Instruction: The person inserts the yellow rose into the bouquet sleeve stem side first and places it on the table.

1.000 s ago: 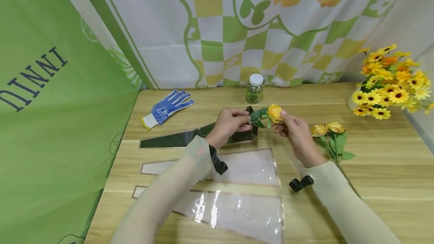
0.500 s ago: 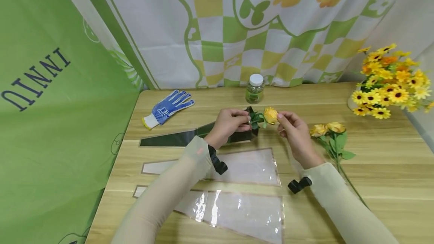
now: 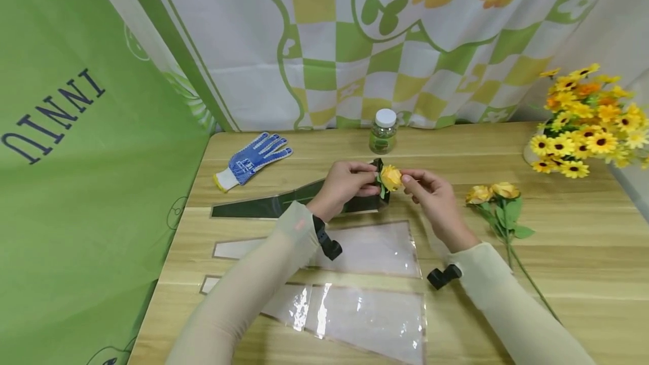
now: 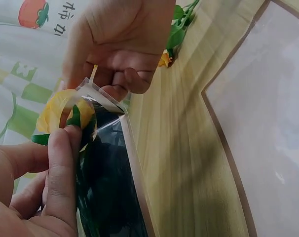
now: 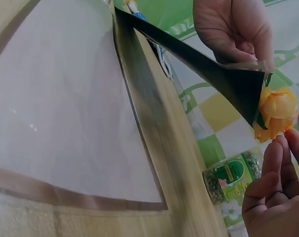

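Note:
A dark flower sleeve [image 3: 253, 207] with a clear front lies along the table, its wide mouth propped up. My left hand [image 3: 345, 185] pinches the rim of that mouth between thumb and fingers. At the opening sits a yellow artificial rose [image 3: 390, 177], its stem hidden inside the sleeve. With the fingertips of my right hand [image 3: 431, 199] I pinch the petals from the right. The right wrist view has the rose head [image 5: 278, 111] right against the sleeve's edge. Green leaves [image 4: 73, 118] show beside my left fingers in the left wrist view.
Two more yellow roses [image 3: 492, 193] lie right of my right hand. Two clear, brown-edged sleeves [image 3: 375, 249] lie flat nearer me. Behind stand a white-lidded jar [image 3: 383, 131] and a vase of yellow daisies [image 3: 583, 123]. A blue-and-white glove [image 3: 253, 159] rests at the back left.
My right hand has moved left with the rose, bringing its head up to the sleeve's mouth; the leaves have gone mostly out of sight. My left hand has stayed on the rim.

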Action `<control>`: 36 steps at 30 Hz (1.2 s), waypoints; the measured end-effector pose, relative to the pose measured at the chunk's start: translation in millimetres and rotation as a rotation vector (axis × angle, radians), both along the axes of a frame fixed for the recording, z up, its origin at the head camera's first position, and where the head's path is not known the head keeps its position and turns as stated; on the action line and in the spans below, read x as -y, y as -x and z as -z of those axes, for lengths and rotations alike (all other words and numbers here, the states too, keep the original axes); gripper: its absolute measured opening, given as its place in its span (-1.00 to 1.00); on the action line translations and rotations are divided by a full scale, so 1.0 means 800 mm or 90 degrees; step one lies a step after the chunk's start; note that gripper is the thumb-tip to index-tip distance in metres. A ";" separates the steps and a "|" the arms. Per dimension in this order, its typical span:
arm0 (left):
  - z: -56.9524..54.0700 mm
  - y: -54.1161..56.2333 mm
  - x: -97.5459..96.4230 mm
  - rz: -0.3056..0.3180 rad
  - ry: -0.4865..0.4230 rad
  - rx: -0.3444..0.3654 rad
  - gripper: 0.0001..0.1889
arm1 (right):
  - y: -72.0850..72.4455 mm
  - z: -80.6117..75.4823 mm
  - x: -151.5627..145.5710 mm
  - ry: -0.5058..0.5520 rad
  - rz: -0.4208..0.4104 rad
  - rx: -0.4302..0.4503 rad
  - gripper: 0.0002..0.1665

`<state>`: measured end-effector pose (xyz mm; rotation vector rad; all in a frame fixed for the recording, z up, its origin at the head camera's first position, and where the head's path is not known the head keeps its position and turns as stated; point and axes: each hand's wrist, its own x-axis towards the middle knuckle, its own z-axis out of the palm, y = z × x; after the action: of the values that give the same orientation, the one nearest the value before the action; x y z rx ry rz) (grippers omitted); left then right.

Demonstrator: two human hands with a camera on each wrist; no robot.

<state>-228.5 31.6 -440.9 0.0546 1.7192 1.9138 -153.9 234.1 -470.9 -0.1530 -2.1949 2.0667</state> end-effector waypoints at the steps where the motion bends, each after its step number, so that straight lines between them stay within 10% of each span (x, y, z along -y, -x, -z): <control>1: -0.001 -0.001 0.001 0.001 0.001 -0.002 -0.83 | -0.001 -0.001 0.000 -0.008 -0.003 0.004 -0.55; 36: -0.010 -0.010 0.002 0.003 0.035 -0.068 -0.79 | -0.008 0.001 0.021 -0.152 -0.113 -0.009 -0.52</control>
<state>-220.5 30.3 -432.9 0.1425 1.8395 1.8900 -147.7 217.6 -472.0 0.0831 -2.5048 1.8555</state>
